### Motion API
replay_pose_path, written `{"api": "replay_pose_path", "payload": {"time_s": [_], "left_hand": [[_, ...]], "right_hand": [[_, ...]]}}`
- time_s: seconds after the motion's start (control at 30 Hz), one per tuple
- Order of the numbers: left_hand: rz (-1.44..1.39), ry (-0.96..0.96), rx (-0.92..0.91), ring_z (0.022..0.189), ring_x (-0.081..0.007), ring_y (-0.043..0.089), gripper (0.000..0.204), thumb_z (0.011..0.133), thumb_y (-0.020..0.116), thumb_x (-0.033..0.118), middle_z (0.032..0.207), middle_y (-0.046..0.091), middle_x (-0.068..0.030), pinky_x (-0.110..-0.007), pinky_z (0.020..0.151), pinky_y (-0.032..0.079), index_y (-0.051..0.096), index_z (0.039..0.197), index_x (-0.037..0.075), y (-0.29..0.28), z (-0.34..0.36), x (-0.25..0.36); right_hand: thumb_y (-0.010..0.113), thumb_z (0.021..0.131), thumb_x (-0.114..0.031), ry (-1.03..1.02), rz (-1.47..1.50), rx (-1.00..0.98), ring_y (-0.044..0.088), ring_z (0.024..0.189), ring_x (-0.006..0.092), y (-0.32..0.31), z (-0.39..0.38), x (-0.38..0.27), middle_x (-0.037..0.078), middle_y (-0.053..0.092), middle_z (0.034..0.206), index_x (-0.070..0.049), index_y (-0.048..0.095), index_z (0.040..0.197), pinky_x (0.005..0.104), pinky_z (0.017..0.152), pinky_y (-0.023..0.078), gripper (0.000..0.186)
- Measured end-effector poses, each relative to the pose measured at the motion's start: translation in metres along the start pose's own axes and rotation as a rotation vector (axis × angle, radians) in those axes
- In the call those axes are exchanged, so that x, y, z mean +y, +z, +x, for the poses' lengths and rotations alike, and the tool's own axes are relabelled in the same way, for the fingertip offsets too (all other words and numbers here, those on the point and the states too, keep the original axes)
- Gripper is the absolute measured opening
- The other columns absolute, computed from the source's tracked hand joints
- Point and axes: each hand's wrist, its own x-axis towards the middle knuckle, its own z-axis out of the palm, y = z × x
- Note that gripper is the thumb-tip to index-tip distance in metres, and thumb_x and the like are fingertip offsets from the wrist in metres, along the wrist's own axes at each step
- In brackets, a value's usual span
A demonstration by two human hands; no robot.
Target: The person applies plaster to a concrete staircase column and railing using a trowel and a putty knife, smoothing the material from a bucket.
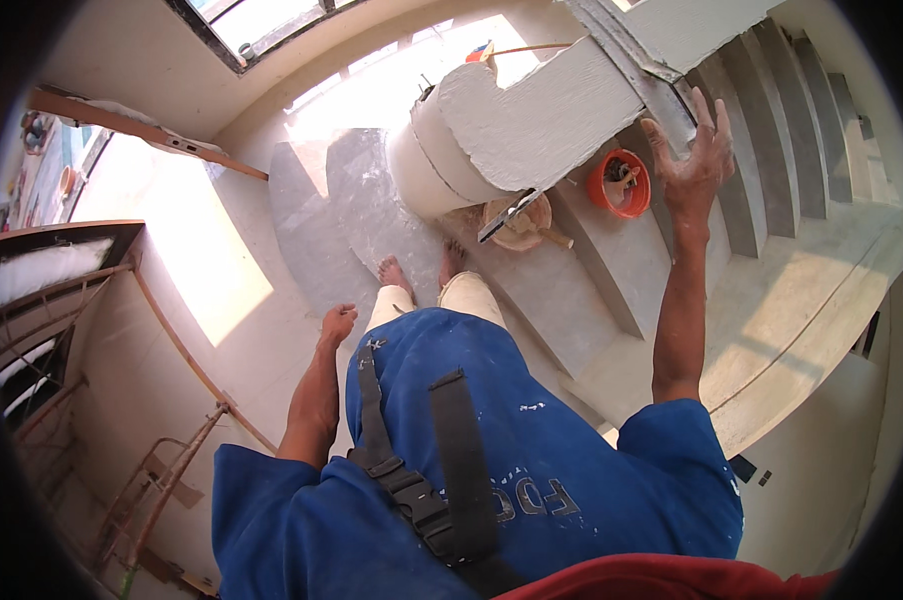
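Observation:
My right hand is raised with its fingers spread, beside the lower end of a long grey metal bar that lies across the white plastered wall top. Whether the palm touches the bar I cannot tell. My left hand hangs low at my side, its fingers loosely curled and nothing visible in them. Below the wall top, an orange bucket with tools inside stands on a step. Closer to my feet is a round, pale basin, partly hidden by a dark-edged flat blade at the wall's corner.
Grey curved steps rise to the right, bordered by a pale curved ledge. My bare feet stand on a grey landing beside the rounded white wall end. A rusty metal frame stands at lower left.

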Motion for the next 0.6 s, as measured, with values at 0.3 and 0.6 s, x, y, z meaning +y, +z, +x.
{"api": "replay_pose_path", "payload": {"time_s": [0.3,0.6], "left_hand": [[0.001,0.006,-0.019,0.087,-0.0192,0.068,0.044,0.09,0.067,0.026,0.105,0.073,-0.0137,-0.033,0.083,0.053,0.067,0.127,0.002,0.007,-0.021,0.019],[0.019,0.031,0.012,0.09,-0.0183,0.069,0.043,0.092,0.064,0.025,0.105,0.074,-0.0136,-0.032,0.084,0.054,0.066,0.125,-0.002,0.052,-0.065,0.026]], "right_hand": [[0.064,0.098,-0.024,0.178,0.404,0.539,0.054,0.115,0.0261,0.001,-0.106,0.004,0.015,0.057,0.128,-0.002,0.057,0.122,0.037,0.099,0.044,0.033],[0.069,0.091,-0.016,0.777,0.567,-0.293,0.062,0.091,0.0257,0.128,-0.307,0.021,0.012,0.066,0.098,-0.003,0.067,0.102,0.0357,0.083,0.051,0.017]]}}
